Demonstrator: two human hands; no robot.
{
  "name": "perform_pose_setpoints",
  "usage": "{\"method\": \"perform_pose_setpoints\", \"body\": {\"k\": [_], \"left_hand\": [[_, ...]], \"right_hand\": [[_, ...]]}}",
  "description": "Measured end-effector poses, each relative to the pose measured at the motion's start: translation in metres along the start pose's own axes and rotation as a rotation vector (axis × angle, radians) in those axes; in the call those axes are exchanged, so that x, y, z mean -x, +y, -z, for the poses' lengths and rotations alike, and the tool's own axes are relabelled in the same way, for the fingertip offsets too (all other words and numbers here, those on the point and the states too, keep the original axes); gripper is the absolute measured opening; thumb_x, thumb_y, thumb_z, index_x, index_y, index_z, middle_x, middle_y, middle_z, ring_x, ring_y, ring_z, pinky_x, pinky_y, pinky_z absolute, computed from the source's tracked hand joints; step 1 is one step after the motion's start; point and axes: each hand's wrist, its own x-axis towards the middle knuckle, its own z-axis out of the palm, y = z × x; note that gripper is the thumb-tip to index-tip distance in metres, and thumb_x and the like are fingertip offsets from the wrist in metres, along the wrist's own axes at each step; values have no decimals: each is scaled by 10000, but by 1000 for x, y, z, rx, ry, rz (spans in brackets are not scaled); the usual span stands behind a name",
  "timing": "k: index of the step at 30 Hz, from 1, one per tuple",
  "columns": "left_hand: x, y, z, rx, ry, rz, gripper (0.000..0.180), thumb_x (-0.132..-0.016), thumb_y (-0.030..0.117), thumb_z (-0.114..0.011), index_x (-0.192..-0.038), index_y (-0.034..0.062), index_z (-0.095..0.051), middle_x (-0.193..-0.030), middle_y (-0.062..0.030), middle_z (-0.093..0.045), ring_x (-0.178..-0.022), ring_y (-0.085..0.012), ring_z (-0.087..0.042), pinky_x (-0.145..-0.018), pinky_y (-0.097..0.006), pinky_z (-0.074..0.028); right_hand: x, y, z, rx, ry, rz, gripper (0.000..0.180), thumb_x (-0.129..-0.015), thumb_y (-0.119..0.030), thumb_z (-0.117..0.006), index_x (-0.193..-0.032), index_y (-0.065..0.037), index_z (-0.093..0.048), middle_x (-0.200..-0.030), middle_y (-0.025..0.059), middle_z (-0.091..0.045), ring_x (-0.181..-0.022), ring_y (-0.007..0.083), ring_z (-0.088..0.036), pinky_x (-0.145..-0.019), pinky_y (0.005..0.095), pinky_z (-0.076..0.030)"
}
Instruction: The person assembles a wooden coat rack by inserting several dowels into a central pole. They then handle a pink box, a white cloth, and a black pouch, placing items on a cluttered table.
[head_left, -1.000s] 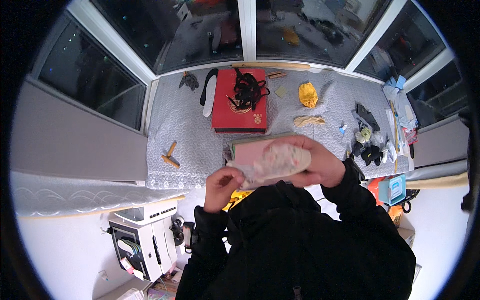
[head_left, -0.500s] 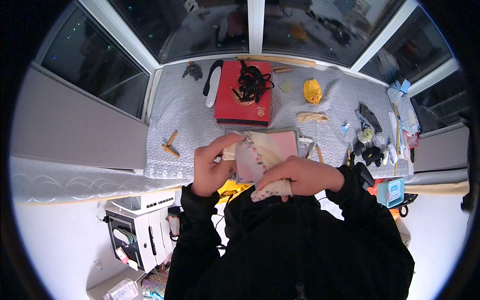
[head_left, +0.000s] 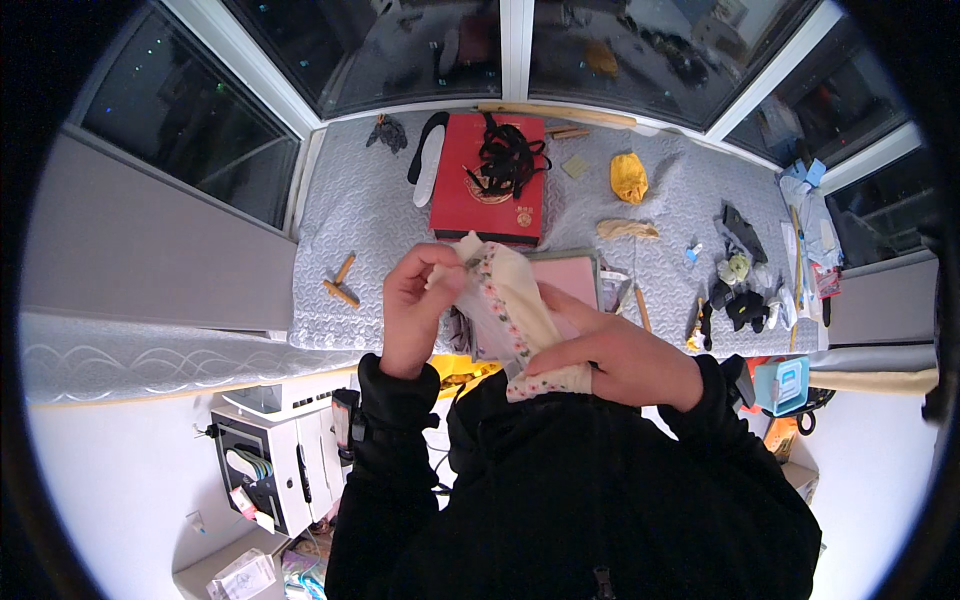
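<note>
A cream sock (head_left: 525,301) with pink flowers and a sheer panel is stretched between my hands, above the near edge of the padded surface. My left hand (head_left: 415,307) pinches its upper left end between thumb and fingers. At the lower right, my right hand (head_left: 612,352) grips the sock's flowered end, thumb on top. Partly hidden beneath the sock lies a pink flat board or pad (head_left: 567,282) with a grey-green rim. Just beyond my hands stands a red box (head_left: 460,205) with tangled black straps (head_left: 508,160) on its lid.
White and black insoles (head_left: 428,165) lie left of the box, and a wooden T-shaped tool (head_left: 343,282) nearer left. A yellow bundle (head_left: 628,178) and a beige cloth piece (head_left: 627,229) lie right. Farther right are dark and light balled cloths (head_left: 740,290). Windows border the back.
My left hand has lifted its end of the sock slightly, and more of the flowered strip and sheer panel shows. My right hand has shifted a little right, still gripping the other end.
</note>
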Motion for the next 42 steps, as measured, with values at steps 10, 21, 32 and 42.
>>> {"method": "perform_pose_setpoints", "body": {"k": [10, 21, 32, 42], "left_hand": [[44, 52, -40, -613, -352, -407, 444, -675, -106, -692, -1094, 39, -658, -1101, -122, -683, -1168, -323, -574, -1017, -453, -405], [54, 11, -44, -504, -106, -411, 327, -683, -139, -629, -896, 92, -720, -1030, -64, -683, -1059, -327, -575, -935, -395, -446], [59, 6, -16, -394, -252, -323, 268, -717, -87, -588, -930, 41, -686, -933, -118, -659, -843, -249, -651, -734, -307, -502], [70, 15, -11, -98, -218, -259, 194, -765, 191, -660, -837, 11, -648, -850, -109, -622, -815, -226, -590, -761, -329, -446]], "right_hand": [[-11, 39, -4, -203, 205, -307, 283, -832, 17, -579, -1105, 8, -653, -980, 151, -704, -891, 190, -664, -786, 305, -512], [-12, 7, -16, -610, 295, -251, 333, -921, -36, -541, -1252, -13, -556, -1145, 48, -644, -1016, 104, -595, -871, 274, -484], [-10, 3, -3, -341, 266, -207, 430, -929, -59, -496, -1353, -5, -446, -1235, 156, -567, -1155, 296, -544, -998, 363, -407], [-6, 1, 27, -249, -134, 76, 671, -853, -210, -642, -1409, 26, -351, -1477, 219, -320, -1370, 341, -342, -1132, 417, -245]]}}
